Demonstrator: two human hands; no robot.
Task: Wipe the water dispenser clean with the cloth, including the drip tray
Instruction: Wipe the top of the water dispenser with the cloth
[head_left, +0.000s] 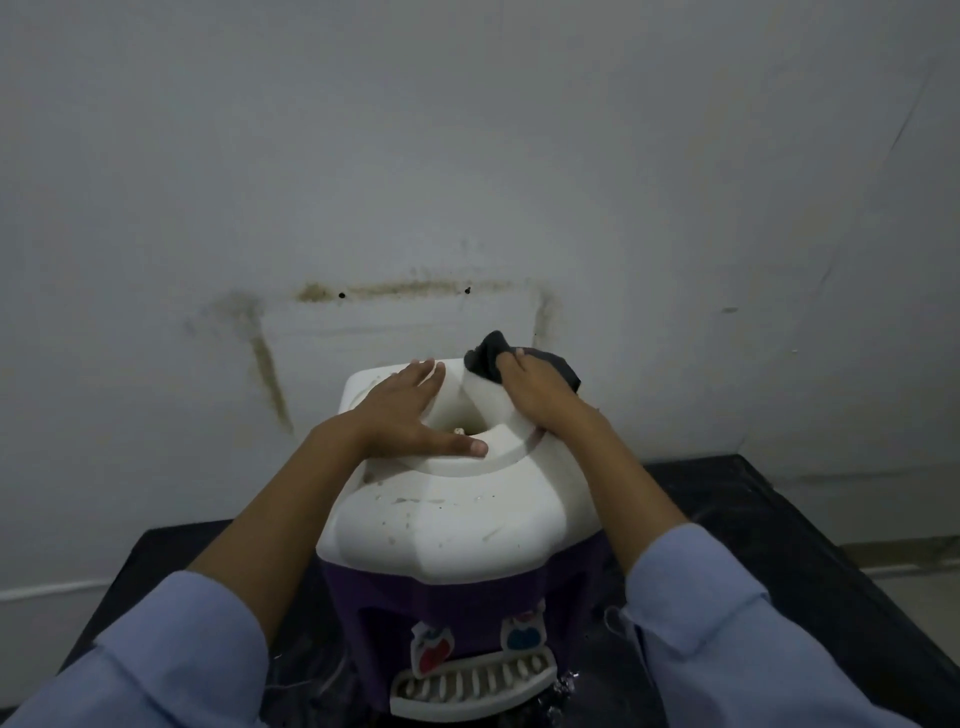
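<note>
The fingers (511, 370) of the right hand (540, 400) are curled and clamped on a crumpled dark grey fabric cloth (491, 358). The cloth is pressed against the rear right rim of the raised white ring-shaped collar (467, 462) on top of the white-lidded, purple-bodied plastic water dispenser (457, 525). The fingers (423, 374) of the left hand (405, 415) are straight and close together, laid flat on the left side of the collar with the thumb along its front edge. They hold nothing and appear to steady the unit. The dispenser stands on a black worktop (753, 519), close to a stained pale wall (467, 156). The white slotted plastic drip tray (472, 686) sits at the foot of the dispenser front, below a red-marked tap lever (431, 649) and a blue-marked tap lever (522, 634). Specks and smears show on the sloping lid in front of the collar, so lid front, body and tray are judged not yet wiped. Risks:

- Sideways wiping pressure could slide or tilt the unit if the steadying hand lifts.
- Dirt pushed by the cloth could drop into the open collar well.
- A forearm or sleeve reaching down could knock a tap lever.
- The tray, if loose, could be dislodged.

Not determinable:

- The bottom of the well is in shadow, and a small pale item there cannot be identified.
- The rear and side faces are hidden.
- Much of the cloth lies under the hand.
- A glistening patch right of the tray may be water, but the light is too dim to tell.
</note>
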